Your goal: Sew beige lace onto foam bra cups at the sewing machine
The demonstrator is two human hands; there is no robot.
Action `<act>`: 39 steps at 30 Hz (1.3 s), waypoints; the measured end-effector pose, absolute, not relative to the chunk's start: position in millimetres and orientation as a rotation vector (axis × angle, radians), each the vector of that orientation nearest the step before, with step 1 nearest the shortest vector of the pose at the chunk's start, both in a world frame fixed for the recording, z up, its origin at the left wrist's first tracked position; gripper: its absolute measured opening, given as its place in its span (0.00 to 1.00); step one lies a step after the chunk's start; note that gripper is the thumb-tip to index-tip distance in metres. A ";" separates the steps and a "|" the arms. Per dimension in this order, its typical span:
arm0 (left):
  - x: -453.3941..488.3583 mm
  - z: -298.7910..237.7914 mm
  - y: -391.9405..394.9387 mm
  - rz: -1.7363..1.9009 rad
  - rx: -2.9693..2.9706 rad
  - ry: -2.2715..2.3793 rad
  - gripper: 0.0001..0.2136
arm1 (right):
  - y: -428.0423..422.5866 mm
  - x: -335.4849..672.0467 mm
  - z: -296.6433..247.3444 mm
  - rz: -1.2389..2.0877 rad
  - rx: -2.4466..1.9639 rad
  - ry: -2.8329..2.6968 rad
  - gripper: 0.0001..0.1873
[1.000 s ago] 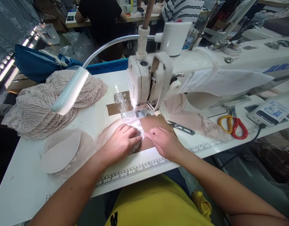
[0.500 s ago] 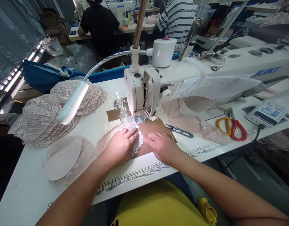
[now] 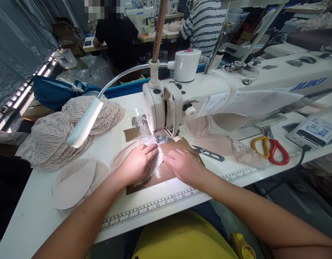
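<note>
A beige lace piece (image 3: 155, 166) lies under the needle area of the white sewing machine (image 3: 156, 108), its near edge over a brown sheet (image 3: 168, 174). My left hand (image 3: 137, 162) rests on the lace, fingers stretched toward the presser foot (image 3: 157, 139) and lying flat. At the lace's right edge is my right hand (image 3: 183, 164), its fingers curled and the thumb and forefinger pinched on the border. The thumb of my left hand is hidden. Close by on the right lie thread snips (image 3: 209, 153).
Stacked lace pieces (image 3: 52, 138) and a smooth oval cup (image 3: 75, 185) occupy the left side. A lamp (image 3: 85, 124) overhangs them. Right of the machine head are scissors (image 3: 272, 149) and a white device (image 3: 312, 131). A ruler strip (image 3: 155, 207) runs along the front edge. Two people sit beyond.
The view has shifted slightly. The lace has slid a little under my hands, and more of the brown sheet shows at its near left. Both hands keep nearly the same pose.
</note>
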State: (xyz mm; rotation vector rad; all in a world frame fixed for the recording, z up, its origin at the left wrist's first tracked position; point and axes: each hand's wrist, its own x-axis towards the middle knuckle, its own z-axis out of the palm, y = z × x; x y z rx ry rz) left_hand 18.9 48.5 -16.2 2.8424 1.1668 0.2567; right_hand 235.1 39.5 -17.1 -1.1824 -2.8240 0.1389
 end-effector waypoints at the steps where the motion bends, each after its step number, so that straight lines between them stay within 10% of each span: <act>1: 18.0 -16.4 51.8 0.241 2.854 1.161 0.25 | 42.6 233.7 -15.5 0.140 -1.189 -2.833 0.13; 39: 3.2 -26.3 89.0 0.379 2.877 1.219 0.17 | 74.4 228.3 -25.7 0.295 -1.210 -2.511 0.17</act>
